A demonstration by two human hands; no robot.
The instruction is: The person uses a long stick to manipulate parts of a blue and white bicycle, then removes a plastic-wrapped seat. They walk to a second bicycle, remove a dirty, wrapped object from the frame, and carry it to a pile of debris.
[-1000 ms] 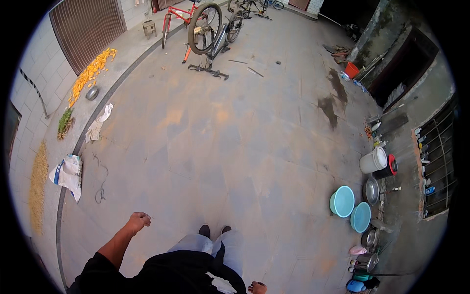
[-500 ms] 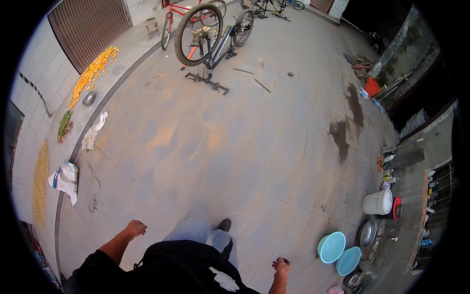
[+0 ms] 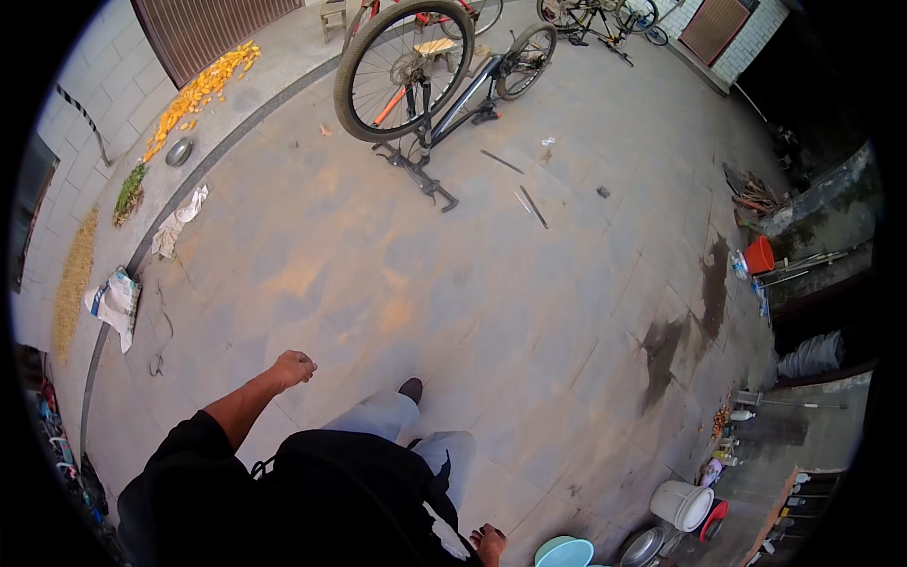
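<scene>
My left hand (image 3: 296,367) hangs in front of me over the concrete yard, its fingers loosely curled together with nothing seen in them. At the bottom edge my right hand (image 3: 489,542) shows small and partly cut off, its fingers bent with a gap between them and no object visible. Neither hand touches anything. Ahead, a black bicycle (image 3: 461,98) stands upside down, its large front wheel (image 3: 351,94) up and its handlebar (image 3: 416,176) on the ground. Several thin rods or tools, among them a dark bar (image 3: 534,207), lie right of it.
At left lie a white sack (image 3: 115,304), a pale cloth (image 3: 179,222), a metal bowl (image 3: 179,152) and orange-yellow corn (image 3: 200,92). At right stand a red bucket (image 3: 759,255), a white bucket (image 3: 678,505) and a turquoise basin (image 3: 564,552). More bicycles (image 3: 605,21) are farther back.
I have moved forward, and the upside-down bicycle appears nearer and larger. My left hand is higher and farther right in view; my right hand is lower and farther left.
</scene>
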